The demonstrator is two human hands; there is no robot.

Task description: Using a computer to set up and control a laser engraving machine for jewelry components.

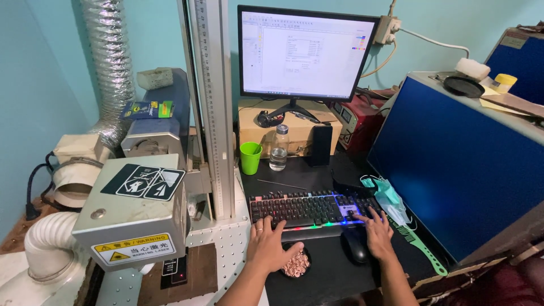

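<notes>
Both hands rest loosely spread on the keyboard (314, 208), gripping nothing: left hand (271, 245) at its near edge, right hand (375, 231) on the right-end keys. The keyboard lies on the desk (323, 277) below the monitor (305, 54), mouse (355, 246) just beside the right hand for reach.

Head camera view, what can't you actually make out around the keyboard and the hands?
- Mouse: partly covered by the right hand; its shape is unclear.
- Small dish of coppery pieces: half hidden under the left hand; the pieces are too small to identify.
- Keyboard: key legends too small, right end hidden by fingers.
- Monitor: window contents too small to tell.
- Both forearms: cut off by the bottom edge.
</notes>
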